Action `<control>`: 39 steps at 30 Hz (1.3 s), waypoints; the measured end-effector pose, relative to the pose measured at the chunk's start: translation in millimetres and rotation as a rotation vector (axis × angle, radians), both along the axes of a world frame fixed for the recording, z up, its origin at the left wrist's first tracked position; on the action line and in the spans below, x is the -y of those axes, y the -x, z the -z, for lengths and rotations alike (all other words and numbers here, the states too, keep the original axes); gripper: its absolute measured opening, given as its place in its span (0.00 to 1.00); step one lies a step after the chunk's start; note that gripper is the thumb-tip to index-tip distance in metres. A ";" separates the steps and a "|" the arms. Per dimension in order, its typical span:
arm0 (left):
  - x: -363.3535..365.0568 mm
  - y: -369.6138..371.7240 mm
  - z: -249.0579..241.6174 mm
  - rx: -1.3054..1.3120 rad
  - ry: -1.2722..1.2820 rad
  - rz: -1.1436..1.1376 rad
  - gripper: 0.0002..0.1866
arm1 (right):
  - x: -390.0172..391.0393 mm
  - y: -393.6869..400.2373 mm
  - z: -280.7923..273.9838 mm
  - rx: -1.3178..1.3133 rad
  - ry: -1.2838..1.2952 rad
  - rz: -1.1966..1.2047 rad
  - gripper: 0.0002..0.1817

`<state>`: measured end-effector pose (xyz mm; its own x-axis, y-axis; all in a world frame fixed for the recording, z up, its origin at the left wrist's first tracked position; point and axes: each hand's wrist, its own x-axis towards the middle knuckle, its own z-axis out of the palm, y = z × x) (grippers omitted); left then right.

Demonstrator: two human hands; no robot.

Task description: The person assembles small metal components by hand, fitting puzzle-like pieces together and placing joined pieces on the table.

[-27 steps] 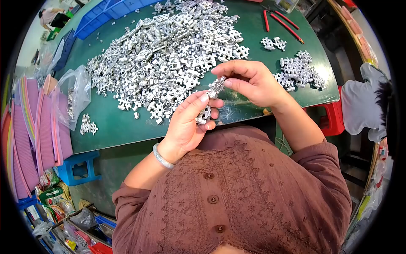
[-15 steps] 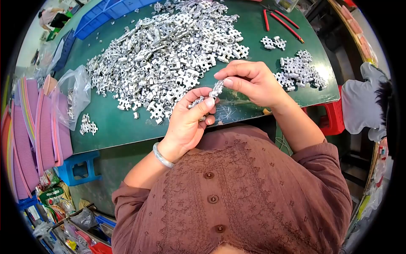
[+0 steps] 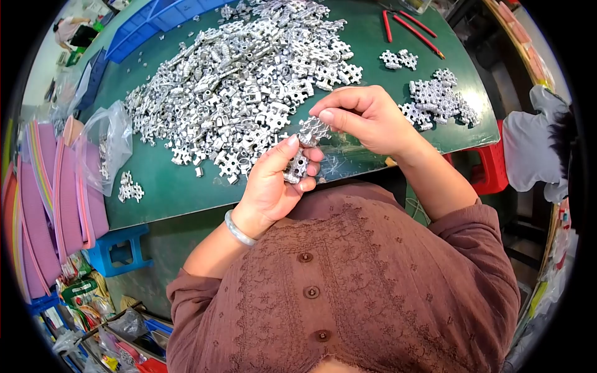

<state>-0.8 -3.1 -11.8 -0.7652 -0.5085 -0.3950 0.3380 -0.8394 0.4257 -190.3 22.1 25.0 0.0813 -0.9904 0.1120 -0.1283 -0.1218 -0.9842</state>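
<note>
My left hand (image 3: 277, 177) is closed around a silver cast metal piece (image 3: 297, 166) with holes, held between palm and fingers. Above its thumb, a second silver metal piece (image 3: 314, 130) with a knobbly, scaly face is pinched by my right hand (image 3: 368, 119), thumb and forefinger on its upper right edge. This second piece overlaps the tips of my left fingers. Just beyond both hands spreads a large heap of small silver metal castings (image 3: 242, 81), many shaped like crosses with knobs. Both hands are over the near edge of the green table (image 3: 186, 202).
Red-handled pliers (image 3: 416, 32) lie at the far right, above a group of silver pieces (image 3: 435, 99). A blue tray (image 3: 155, 22) stands at the back left. A clear plastic bag (image 3: 115, 140) hangs at the left edge. Blue (image 3: 121, 252) and red (image 3: 485, 168) stools flank the table.
The piece between my hands has turned from edge-on to show its broad, knobbly face. My left thumb has moved up and left, uncovering more of the lower piece.
</note>
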 end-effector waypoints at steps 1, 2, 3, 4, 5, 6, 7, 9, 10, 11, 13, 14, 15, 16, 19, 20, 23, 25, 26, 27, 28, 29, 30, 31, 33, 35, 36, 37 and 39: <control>0.0 -0.1 0.0 -0.004 -0.007 0.003 0.11 | -0.2 -0.1 -0.5 -0.002 -0.003 0.001 0.06; 0.1 -0.1 -0.1 -0.008 -0.013 0.005 0.11 | -0.3 -0.2 -0.9 -0.004 -0.007 0.001 0.06; 0.0 -0.2 0.0 -0.015 -0.012 0.008 0.11 | -0.1 0.0 -0.4 -0.008 0.001 0.003 0.07; -0.1 -0.1 0.1 -0.022 -0.010 0.010 0.11 | 0.3 0.5 0.4 -0.012 0.009 0.004 0.07; -0.2 -0.1 0.2 -0.029 -0.009 0.013 0.11 | 0.5 1.0 0.8 -0.016 0.016 0.005 0.08; -0.5 0.1 -0.4 -0.019 0.010 0.000 0.10 | 0.3 1.2 0.7 -0.018 0.031 0.002 0.08; -1.3 0.5 -1.8 -0.009 0.028 -0.014 0.09 | 0.3 1.4 0.6 -0.021 0.046 -0.002 0.08; -3.2 2.0 -6.3 0.032 0.089 -0.053 0.08 | 0.4 2.6 0.5 -0.023 0.075 -0.021 0.07; -4.4 3.4 -9.9 0.063 0.130 -0.078 0.08 | 0.8 4.1 0.5 -0.023 0.091 -0.037 0.06; -5.2 3.9 -11.6 0.094 0.172 -0.104 0.09 | 0.7 5.4 0.5 -0.023 0.106 -0.053 0.06; -6.0 2.4 -7.0 0.066 0.235 -0.130 0.12 | -0.7 7.3 -0.6 -0.027 0.096 -0.088 0.06; -6.2 1.9 -5.0 0.052 0.266 -0.142 0.14 | -1.3 7.9 -0.9 -0.028 0.091 -0.105 0.06; -6.1 2.1 -4.5 0.060 0.258 -0.145 0.15 | -1.2 8.5 0.2 -0.021 0.099 -0.103 0.06; -6.3 2.5 -5.0 0.068 0.264 -0.148 0.15 | -0.8 9.0 2.3 -0.014 0.107 -0.101 0.06; -7.2 3.7 -6.7 0.086 0.279 -0.159 0.15 | -1.4 8.2 3.6 0.022 0.111 -0.091 0.06; -7.5 3.7 -6.3 0.088 0.281 -0.161 0.16 | -2.1 7.6 3.6 0.037 0.108 -0.087 0.07; -8.3 3.1 -6.5 0.081 0.299 -0.172 0.16 | -3.7 6.8 1.0 0.026 0.128 -0.088 0.07; -8.7 2.9 -7.3 0.081 0.310 -0.174 0.16 | -3.8 6.6 0.4 -0.011 0.174 -0.089 0.07; -8.8 2.9 -8.1 0.086 0.314 -0.172 0.16 | -3.8 6.4 0.2 -0.030 0.198 -0.090 0.07; -9.0 2.7 -8.8 0.090 0.318 -0.170 0.16 | -4.2 6.0 -0.3 -0.028 0.198 -0.090 0.07; -9.0 2.5 -9.1 0.091 0.318 -0.164 0.16 | -4.7 5.3 -0.8 -0.027 0.198 -0.090 0.08; -8.9 2.1 -9.4 0.092 0.317 -0.157 0.15 | -5.1 4.8 -1.3 -0.026 0.199 -0.089 0.08; -8.9 2.0 -9.6 0.093 0.316 -0.151 0.15 | -5.2 4.7 -1.6 -0.030 0.201 -0.091 0.08; -9.0 2.0 -9.0 0.085 0.314 -0.151 0.14 | -5.3 4.7 -1.9 -0.034 0.204 -0.092 0.08; -9.3 2.7 -7.4 0.066 0.312 -0.149 0.12 | -5.9 3.9 -1.6 -0.004 0.187 -0.105 0.09; -9.8 5.3 -7.7 0.052 0.266 -0.165 0.09 | -7.2 2.9 1.0 0.058 0.145 -0.122 0.09; -10.1 6.4 -8.1 0.045 0.243 -0.172 0.08 | -6.7 4.5 2.2 0.032 0.149 -0.174 0.10; -9.8 6.1 -7.7 0.050 0.244 -0.173 0.04 | -6.1 5.5 1.3 -0.013 0.160 -0.190 0.10; -7.1 5.0 -6.2 0.031 0.188 -0.157 0.02 | -4.4 10.4 -2.6 -0.076 0.086 -0.163 0.09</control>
